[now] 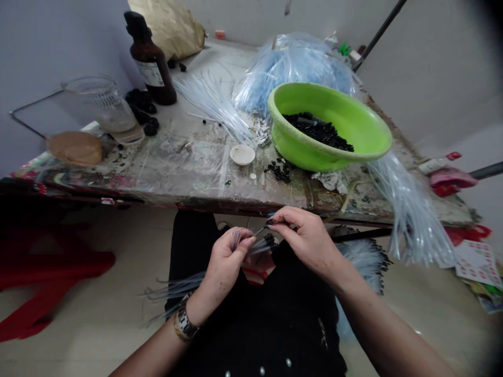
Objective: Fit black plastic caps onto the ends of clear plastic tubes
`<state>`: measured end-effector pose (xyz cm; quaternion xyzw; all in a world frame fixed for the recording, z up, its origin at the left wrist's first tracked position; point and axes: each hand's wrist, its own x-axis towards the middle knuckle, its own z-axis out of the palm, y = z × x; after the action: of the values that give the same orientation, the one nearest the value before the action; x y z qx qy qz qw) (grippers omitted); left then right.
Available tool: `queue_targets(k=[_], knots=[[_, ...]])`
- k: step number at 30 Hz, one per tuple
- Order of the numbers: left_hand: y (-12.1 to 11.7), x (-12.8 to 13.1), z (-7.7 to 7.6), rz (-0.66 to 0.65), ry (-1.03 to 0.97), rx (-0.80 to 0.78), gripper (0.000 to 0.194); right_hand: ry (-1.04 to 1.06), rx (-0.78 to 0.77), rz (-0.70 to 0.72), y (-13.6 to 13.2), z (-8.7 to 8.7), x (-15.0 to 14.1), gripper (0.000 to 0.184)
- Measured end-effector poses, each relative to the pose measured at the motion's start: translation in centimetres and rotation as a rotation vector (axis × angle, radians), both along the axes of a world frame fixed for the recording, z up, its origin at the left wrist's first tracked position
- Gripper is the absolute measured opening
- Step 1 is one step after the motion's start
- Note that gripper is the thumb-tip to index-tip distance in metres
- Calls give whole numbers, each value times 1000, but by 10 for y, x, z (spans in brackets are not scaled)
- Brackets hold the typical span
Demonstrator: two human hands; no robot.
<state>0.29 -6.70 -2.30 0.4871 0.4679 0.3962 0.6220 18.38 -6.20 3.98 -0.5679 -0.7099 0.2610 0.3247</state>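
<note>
My left hand [229,256] is closed round a bundle of thin clear plastic tubes [188,283], whose loose ends trail out to the left below the wrist. On the other side of the fist, several tube ends carry black tips [269,241]. Thumb and fingers of my right hand [301,230] pinch a small black fitting [269,222] at the end of one tube. Both hands are close together over my lap, just in front of the table edge. In the green bowl [330,153] lies a heap of small black pieces [318,131].
On the worn table [176,167] stand a brown bottle [151,63], a glass jug [118,115] and a small white dish [242,155]. Clear tubes are heaped behind the bowl [298,65]; another tube bundle [416,209] hangs over the right edge. A red stool [58,277] is at lower left.
</note>
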Motion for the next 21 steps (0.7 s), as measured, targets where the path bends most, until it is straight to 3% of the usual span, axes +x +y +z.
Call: queue_targets(k=[21], knots=[[-1, 0, -3, -4, -18, 16, 12, -32, 3, 2, -6, -1, 1, 15]])
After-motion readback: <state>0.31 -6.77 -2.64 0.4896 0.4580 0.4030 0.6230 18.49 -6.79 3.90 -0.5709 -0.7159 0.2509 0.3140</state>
